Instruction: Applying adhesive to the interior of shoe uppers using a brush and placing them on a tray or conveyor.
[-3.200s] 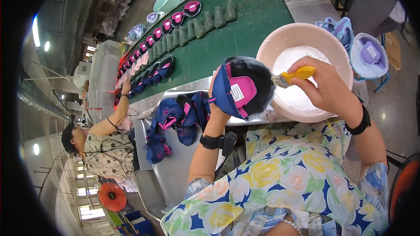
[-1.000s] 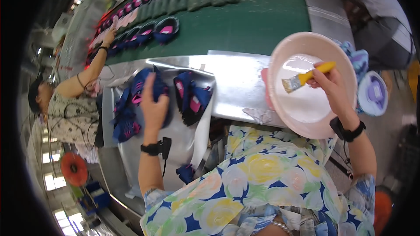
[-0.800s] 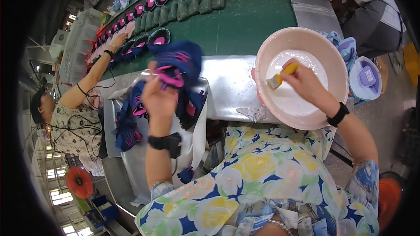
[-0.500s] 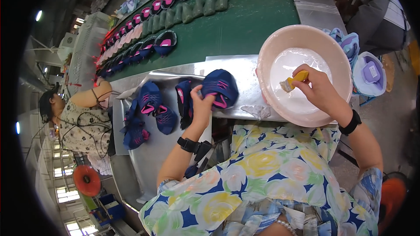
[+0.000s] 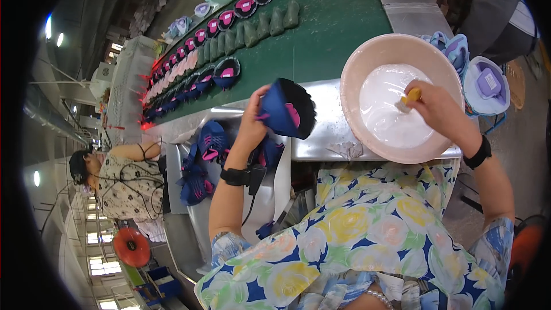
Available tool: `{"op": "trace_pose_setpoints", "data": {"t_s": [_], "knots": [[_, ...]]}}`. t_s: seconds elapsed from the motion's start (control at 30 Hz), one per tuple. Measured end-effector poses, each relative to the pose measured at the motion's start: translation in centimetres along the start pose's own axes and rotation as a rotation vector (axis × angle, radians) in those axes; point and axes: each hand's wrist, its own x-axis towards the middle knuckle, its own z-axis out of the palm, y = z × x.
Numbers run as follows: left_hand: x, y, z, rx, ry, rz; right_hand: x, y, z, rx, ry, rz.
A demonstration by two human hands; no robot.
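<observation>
My left hand (image 5: 253, 119) is closed round a navy shoe upper (image 5: 275, 109) with pink trim, held above the metal table edge. Its black-edged open underside faces right. In my right hand (image 5: 439, 112) is a small brush (image 5: 410, 99) with a yellow handle, its bristles pointing down over white liquid (image 5: 385, 116). That liquid fills the bottom of a large pale pink basin (image 5: 357, 69). Below and left of my left hand, more navy shoe uppers (image 5: 213, 139) lie in a metal tray (image 5: 198, 216).
A green conveyor belt (image 5: 321, 40) carries rows of shoe uppers (image 5: 227, 73) and dark green wrapped pieces (image 5: 251, 33). Light blue and lilac shoe parts (image 5: 485, 83) hang right of the basin. One person (image 5: 129, 181) works at left; another (image 5: 493, 14) sits at upper right.
My left hand has lifted the shoe upper slightly and turned it so its underside shows. My right hand has moved a little right with the brush, still over the basin. The view has shifted.
</observation>
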Motion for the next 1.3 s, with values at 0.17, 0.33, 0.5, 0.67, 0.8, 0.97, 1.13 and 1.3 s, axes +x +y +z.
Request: {"op": "trace_pose_setpoints", "data": {"t_s": [0.17, 0.33, 0.5, 0.67, 0.8, 0.97, 1.13, 1.3], "knots": [[2.3, 2.7, 1.8, -0.102, -0.153, -0.132, 0.7, -1.4, -3.1, 0.120, 0.202, -0.093], [4.8, 3.3, 5.8, -0.571, -0.245, -0.433, 2.0, -3.7, -2.8, 0.173, 0.367, -0.403], [5.1, 4.7, 8.3, -0.735, -0.196, -0.322, 2.0, -4.0, -3.2, -0.002, 0.385, -0.410], [3.8, 3.3, 10.8, -0.630, -0.084, 0.011, 1.0, -3.8, -2.8, 0.103, 0.491, -0.294], [3.4, 0.6, 11.5, -0.572, 0.063, 0.194, 0.9, -3.8, -1.4, 0.305, 0.459, -0.051], [3.4, -1.1, 11.6, -0.491, 0.161, 0.482, 1.0, -4.0, 0.7, 0.462, 0.479, 0.080], [4.1, 0.9, 10.9, 0.279, 0.315, 0.704, 0.8, -4.3, 1.2, 0.542, 0.420, 0.183], [4.5, 3.1, 9.9, 0.481, 0.334, 0.639, 0.0, -4.1, 0.0, 0.594, 0.416, 0.019]]}}
